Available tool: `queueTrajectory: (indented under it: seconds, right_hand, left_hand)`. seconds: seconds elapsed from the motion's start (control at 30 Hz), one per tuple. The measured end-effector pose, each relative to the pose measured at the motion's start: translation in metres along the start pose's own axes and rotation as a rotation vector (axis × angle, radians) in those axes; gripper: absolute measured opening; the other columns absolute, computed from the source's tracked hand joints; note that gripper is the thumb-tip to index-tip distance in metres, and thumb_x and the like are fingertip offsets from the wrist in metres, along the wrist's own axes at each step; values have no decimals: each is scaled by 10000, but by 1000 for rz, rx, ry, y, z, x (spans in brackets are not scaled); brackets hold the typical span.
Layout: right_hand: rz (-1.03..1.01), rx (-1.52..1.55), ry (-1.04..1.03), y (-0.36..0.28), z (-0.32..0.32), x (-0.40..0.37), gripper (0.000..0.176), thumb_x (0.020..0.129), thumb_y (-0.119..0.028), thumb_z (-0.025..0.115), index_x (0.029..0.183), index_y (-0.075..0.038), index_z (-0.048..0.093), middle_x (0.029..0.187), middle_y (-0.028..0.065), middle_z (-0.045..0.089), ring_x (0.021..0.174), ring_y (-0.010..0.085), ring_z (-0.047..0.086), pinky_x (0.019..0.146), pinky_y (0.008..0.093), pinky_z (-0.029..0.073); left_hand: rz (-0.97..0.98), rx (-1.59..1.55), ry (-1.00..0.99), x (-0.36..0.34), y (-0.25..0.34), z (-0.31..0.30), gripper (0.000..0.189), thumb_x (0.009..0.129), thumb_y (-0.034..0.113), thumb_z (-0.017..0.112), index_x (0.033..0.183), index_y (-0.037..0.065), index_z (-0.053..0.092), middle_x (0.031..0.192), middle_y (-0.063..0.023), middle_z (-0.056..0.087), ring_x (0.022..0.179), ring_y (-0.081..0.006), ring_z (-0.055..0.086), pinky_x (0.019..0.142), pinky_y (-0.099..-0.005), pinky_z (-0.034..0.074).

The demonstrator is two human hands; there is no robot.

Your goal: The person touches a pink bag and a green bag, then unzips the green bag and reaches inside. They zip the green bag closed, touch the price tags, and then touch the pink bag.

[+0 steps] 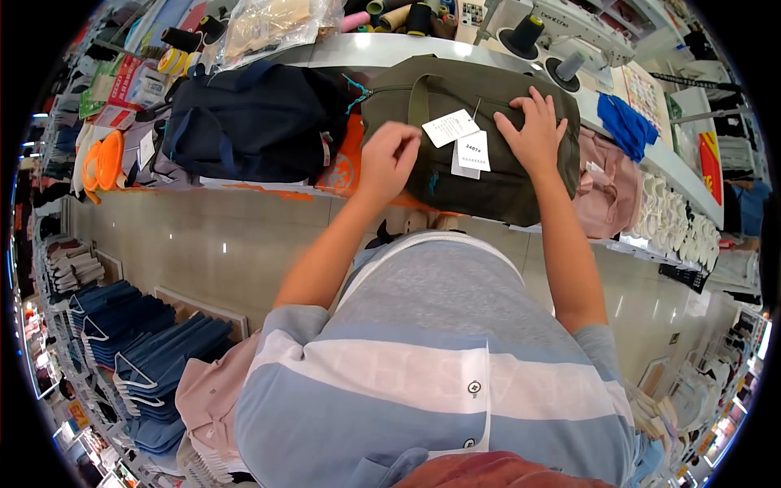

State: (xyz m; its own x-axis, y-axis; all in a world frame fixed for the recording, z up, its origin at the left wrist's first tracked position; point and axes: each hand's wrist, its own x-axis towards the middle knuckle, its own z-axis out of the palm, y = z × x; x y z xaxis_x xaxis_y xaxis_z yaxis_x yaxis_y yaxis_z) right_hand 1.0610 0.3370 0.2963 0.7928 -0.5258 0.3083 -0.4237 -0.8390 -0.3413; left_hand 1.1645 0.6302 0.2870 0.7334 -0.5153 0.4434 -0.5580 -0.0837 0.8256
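Observation:
An olive-green duffel bag [488, 93] lies on the counter in front of me. White paper tags [473, 151] hang on it, one printed with a number. My right hand [537, 134] rests on the bag's right part, fingers spread. At the bag's left edge, beside its strap [419, 102], my left hand [390, 159] has its fingers curled together. Whatever may be between those fingers is hidden. A turquoise cord [355, 93] hangs from the bag's upper left end.
Left of it sits a navy bag [252, 122]; a pink bag [606, 187] is at the right. Thread cones [521, 37] and a sewing machine [582, 37] stand behind. Blue cloth [626, 126] lies at the right. Hanging blue garments [163, 350] are at lower left.

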Motion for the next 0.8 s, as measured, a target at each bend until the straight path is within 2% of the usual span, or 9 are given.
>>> queueTrajectory:
  seconds: [0.1,0.13,0.17,0.23,0.33,0.43,0.63,0.8]
  right_hand:
    - [1,-17,8,-1,1,0,474,895,-542,805,1201,-192,714,1664,119,525,1611,426,354,1237,803,175]
    - [0,-22,8,-1,2,0,472,896,-544,803,1200,-193,714,1662,121,527,1609,427,356,1238,802,176]
    - [-2,-22,7,-1,3,0,473,897,-544,802,1200,-193,715,1662,121,527,1609,427,357,1238,800,177]
    - [-6,-24,10,0,3,0,473,898,-546,799,1200,-192,715,1661,122,529,1607,427,359,1239,798,178]
    - [-12,-20,17,0,3,0,474,897,-548,798,1193,-185,720,1657,126,534,1604,423,366,1241,793,182]
    - [-18,-14,23,0,2,0,478,897,-551,797,1192,-183,723,1655,128,536,1603,417,370,1245,785,185]
    - [-13,-19,21,0,2,0,479,896,-549,800,1194,-182,724,1656,128,534,1603,407,371,1252,773,185]
    - [-15,-15,24,1,2,-1,476,896,-543,802,1194,-180,721,1654,128,535,1603,405,370,1252,770,183]
  left_hand:
    - [-64,8,-103,-42,-2,2,115,960,51,762,1057,-8,780,900,-111,738,750,-220,702,688,-322,550]
    - [-46,54,-152,-50,-12,6,138,946,90,788,1047,-4,789,884,-116,740,705,-255,699,666,-353,552]
    - [-83,126,-233,-58,-22,10,206,932,156,818,1069,2,802,906,-142,756,724,-285,717,683,-384,572]
    - [-157,246,-316,-62,-28,19,291,925,287,832,1025,13,822,877,-143,765,764,-305,736,701,-410,586]
    - [-240,411,-444,-56,-26,32,374,918,407,821,916,33,822,827,-145,763,746,-328,740,672,-446,585]
    - [-227,568,-388,-51,-22,45,388,920,440,798,808,68,797,794,-145,758,700,-359,726,618,-477,567]
    - [-99,573,-245,-56,-29,60,254,912,280,764,761,77,741,750,-142,722,663,-380,717,613,-506,590]
    - [-41,506,-227,-59,-21,60,171,869,219,727,775,77,728,771,-133,725,694,-386,718,622,-516,586]
